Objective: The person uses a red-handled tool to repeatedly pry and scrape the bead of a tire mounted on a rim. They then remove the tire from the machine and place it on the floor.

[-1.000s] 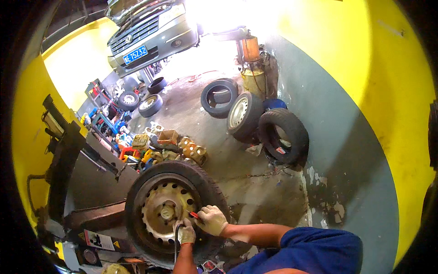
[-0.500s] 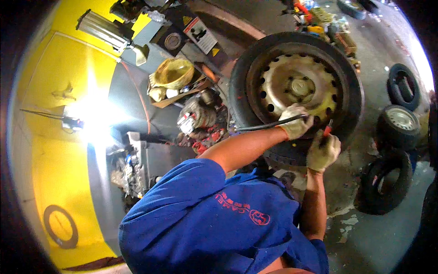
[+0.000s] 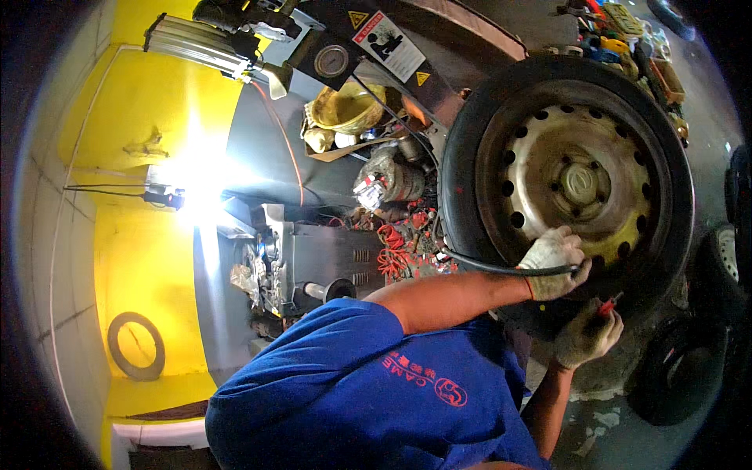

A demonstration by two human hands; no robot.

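A large black tyre (image 3: 460, 168) on a rusty steel wheel (image 3: 540, 176) with round holes fills the right of the head view. My left hand (image 3: 553, 260), in a pale work glove, rests over the wheel's near edge and grips a black rubber hose (image 3: 486, 267). The hose runs off to the left, past the tyre's side. Close by, my gloved right hand (image 3: 589, 337) is closed round a small red-handled tool (image 3: 606, 307). Its thin metal shaft points up and away from the fingers, near the tyre's sidewall. The hose's end is hard to make out.
Left of the tyre stand a yellow basin (image 3: 348, 110), a grimy round container (image 3: 399, 180) and a tangle of red cord (image 3: 395, 262). A grey metal cabinet (image 3: 329, 254) is nearer. More tyres (image 3: 681, 368) lie at right; tools and boxes (image 3: 627, 35) sit beyond the wheel.
My viewpoint has turned, so the wheel and both hands appear farther right and the wheel larger. My hands keep hold of the hose and the red-handled tool; the tool's shaft tilts more to the right.
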